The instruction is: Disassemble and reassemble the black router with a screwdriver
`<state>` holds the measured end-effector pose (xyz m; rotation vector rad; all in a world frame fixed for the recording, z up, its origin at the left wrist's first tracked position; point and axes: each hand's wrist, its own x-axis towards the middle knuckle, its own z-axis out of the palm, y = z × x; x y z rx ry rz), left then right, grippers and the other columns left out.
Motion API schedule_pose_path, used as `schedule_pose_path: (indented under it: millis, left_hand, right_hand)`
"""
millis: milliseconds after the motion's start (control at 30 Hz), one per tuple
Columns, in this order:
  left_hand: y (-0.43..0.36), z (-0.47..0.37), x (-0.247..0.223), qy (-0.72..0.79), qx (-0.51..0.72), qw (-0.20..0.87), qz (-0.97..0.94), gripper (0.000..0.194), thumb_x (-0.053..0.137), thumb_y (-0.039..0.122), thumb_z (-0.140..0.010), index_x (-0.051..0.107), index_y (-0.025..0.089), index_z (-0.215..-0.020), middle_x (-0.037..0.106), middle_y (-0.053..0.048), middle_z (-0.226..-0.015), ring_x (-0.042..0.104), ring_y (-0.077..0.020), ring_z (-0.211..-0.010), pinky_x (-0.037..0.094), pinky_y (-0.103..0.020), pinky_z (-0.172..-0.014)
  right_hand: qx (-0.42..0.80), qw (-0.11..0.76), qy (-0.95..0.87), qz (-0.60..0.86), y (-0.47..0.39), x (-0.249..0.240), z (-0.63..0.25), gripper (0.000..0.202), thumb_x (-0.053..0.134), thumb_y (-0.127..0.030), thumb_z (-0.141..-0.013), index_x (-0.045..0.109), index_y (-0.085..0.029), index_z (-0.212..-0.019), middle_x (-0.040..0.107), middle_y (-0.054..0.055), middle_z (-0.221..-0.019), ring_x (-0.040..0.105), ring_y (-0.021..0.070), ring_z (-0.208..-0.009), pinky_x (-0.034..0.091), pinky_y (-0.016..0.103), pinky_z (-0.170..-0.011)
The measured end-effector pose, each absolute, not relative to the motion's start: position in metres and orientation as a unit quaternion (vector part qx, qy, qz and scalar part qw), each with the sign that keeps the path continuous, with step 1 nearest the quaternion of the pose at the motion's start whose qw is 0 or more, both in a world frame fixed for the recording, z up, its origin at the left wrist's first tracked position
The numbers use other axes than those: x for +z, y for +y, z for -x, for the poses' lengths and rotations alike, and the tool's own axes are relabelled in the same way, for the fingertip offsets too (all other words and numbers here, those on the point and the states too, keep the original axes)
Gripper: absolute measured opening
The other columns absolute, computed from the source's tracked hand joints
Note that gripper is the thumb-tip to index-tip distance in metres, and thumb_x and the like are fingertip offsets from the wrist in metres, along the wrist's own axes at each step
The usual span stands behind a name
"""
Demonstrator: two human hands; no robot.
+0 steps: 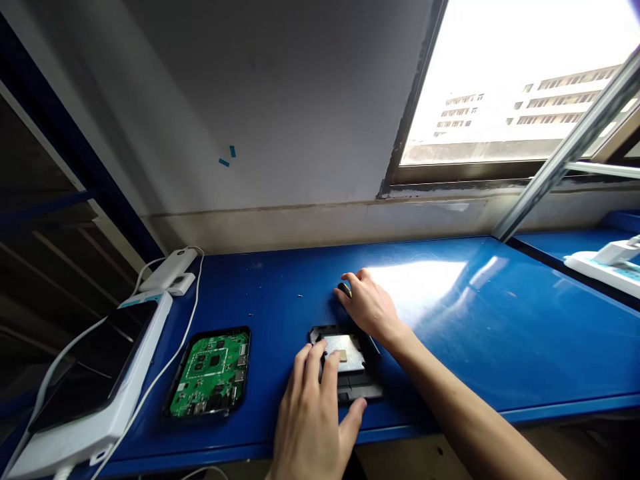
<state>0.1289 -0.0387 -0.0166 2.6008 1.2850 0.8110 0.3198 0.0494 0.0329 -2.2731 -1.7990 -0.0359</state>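
Where left hand (314,413) touches casing (365,388), desk edge (395,431)

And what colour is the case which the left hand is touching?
The case is black, as the head view shows.

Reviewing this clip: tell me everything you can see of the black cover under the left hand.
The black cover looks like plastic, a shallow, roughly rectangular shell lying flat on the blue table, near its front edge. Its inside faces up, showing a shiny silver metal plate with a small tan square on it. The left hand reaches over its left side, fingertips seemingly resting on it and the plate, hiding that part. The thumb is by its near edge.
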Motion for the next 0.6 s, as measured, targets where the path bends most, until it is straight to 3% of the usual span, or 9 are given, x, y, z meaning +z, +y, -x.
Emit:
schedule_pose_path:
  millis: [167,367,467,600]
  left_hand:
    - [-0.035,-0.076,-0.006,0.446,0.372,0.056,-0.812,0.031,0.054,0.036,-0.098,0.057,0.028,-0.129,0.062,-0.008,-0.138,0.058,-0.0273,-0.129,0.052,-0.044,-0.106]
    - [-0.017,0.018,-0.011,0.621,0.273,-0.003,-0.734,0.051,0.056,0.059,-0.092,0.058,0.026,-0.131,0.062,-0.011,-0.139,0.051,-0.0392,-0.135,0.049,-0.058,-0.105]
    - [-0.018,0.025,-0.021,0.645,0.254,0.015,-0.721,0.051,0.051,0.063,-0.092,0.064,0.025,-0.124,0.067,-0.012,-0.134,0.051,-0.0411,-0.134,0.05,-0.061,-0.102]
    - [-0.03,-0.002,-0.026,0.617,0.311,-0.024,-0.722,0.04,0.052,0.057,-0.094,0.067,0.026,-0.116,0.07,-0.009,-0.128,0.047,-0.0367,-0.138,0.046,-0.055,-0.109]
  right_hand:
    - [-0.02,0.13,-0.616,0.777,0.048,0.038,-0.318,0.036,0.042,-0.035,-0.106,0.064,-0.016,-0.128,0.061,0.017,-0.122,0.069,0.0263,-0.088,0.048,0.036,-0.075]
    - [-0.027,0.139,-0.623,0.769,0.049,0.038,-0.313,0.038,0.036,-0.032,-0.107,0.067,-0.017,-0.123,0.062,0.016,-0.12,0.067,0.025,-0.088,0.047,0.036,-0.079]
    - [-0.033,0.143,-0.627,0.765,0.05,0.035,-0.313,0.038,0.036,-0.031,-0.107,0.068,-0.017,-0.122,0.063,0.015,-0.118,0.066,0.0236,-0.087,0.046,0.034,-0.08]
    - [-0.039,0.148,-0.629,0.762,0.051,0.033,-0.314,0.039,0.033,-0.028,-0.108,0.069,-0.019,-0.12,0.063,0.014,-0.112,0.064,0.022,-0.081,0.044,0.033,-0.075]
